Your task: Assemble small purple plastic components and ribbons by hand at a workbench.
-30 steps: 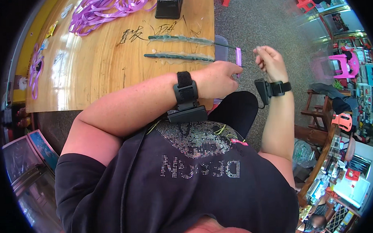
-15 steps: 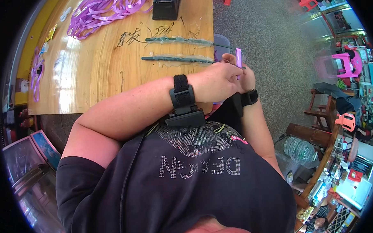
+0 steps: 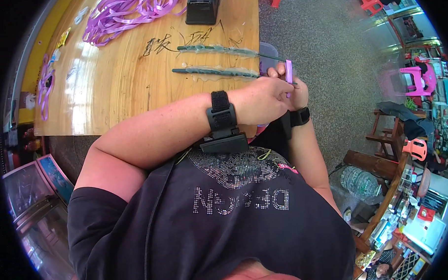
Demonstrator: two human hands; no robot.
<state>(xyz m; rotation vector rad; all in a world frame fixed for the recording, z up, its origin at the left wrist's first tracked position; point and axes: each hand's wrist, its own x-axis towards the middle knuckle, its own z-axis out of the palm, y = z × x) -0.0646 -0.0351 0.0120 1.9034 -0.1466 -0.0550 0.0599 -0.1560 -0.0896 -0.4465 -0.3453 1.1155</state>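
Observation:
A short length of purple ribbon [image 3: 289, 70] stands up at the ends of two thin green rods, beyond the table's right edge. My left hand [image 3: 268, 98] reaches across and is closed on the ribbon with thumb and forefinger. My right hand [image 3: 300, 95] is curled around the same spot from the right; my left hand covers part of its grip. The upper green rod [image 3: 216, 49] and the lower green rod [image 3: 209, 71] lie side by side on the wooden table [image 3: 123, 84], stuck down by clear, glue-like patches. The lower rod runs in under my left hand.
A heap of purple ribbon [image 3: 131, 17] lies at the far side, beside a black box-shaped holder [image 3: 202, 7]. More ribbon [image 3: 45, 94] hangs near the left edge. A pale plastic bin [image 3: 268, 50] stands past the right edge. Stools and a large clear bottle [image 3: 359, 180] are to the right.
The whole view has shifted slightly. Both hands stay together at the rod ends, with the purple ribbon turned a little and its upper end slightly lower.

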